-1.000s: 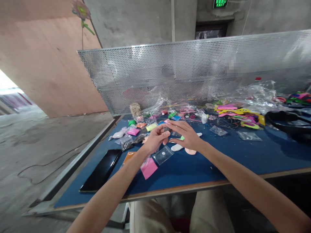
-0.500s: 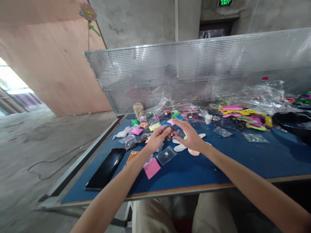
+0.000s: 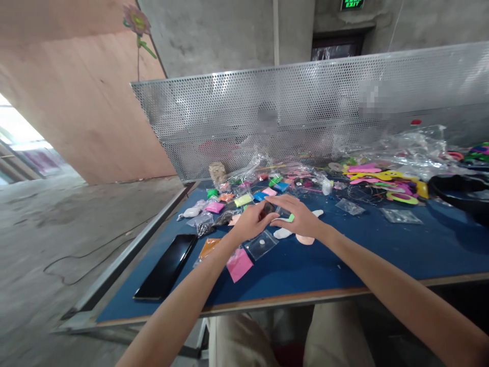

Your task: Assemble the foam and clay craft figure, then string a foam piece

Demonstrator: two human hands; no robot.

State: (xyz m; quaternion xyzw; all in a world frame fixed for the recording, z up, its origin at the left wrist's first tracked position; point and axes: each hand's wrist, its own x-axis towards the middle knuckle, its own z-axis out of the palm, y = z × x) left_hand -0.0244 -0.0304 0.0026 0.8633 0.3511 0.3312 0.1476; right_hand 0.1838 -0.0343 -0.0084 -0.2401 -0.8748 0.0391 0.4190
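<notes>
Packet (image 3: 267, 208), small, dark and glossy, sits pinched between both hands, beyond and right of the phone (image 3: 166, 265). The left hand (image 3: 250, 223) is curled shut on its near edge, thumb on top. The right hand (image 3: 301, 218) has its fingertips closed on the far edge; half a second ago those fingers were spread flat above it, so the grip has gone from one hand to two, and both hands have sunk closer to the table (image 3: 344, 265). A bright green scrap (image 3: 291, 218) shows under the right fingers.

Right of the phone, just below the hands, lies a clear square bag (image 3: 261, 243) with a white dot inside, and a flat pink sheet (image 3: 239, 265) beside it. White foam cut-outs (image 3: 282, 233) and a peach oval (image 3: 304, 238) lie further right. Small bright packets (image 3: 243, 200) lie beyond the phone on the blue felt-like tabletop, crinkled cellophane (image 3: 412, 148) is heaped far right, and a perforated metal screen (image 3: 305, 112) stands behind.
</notes>
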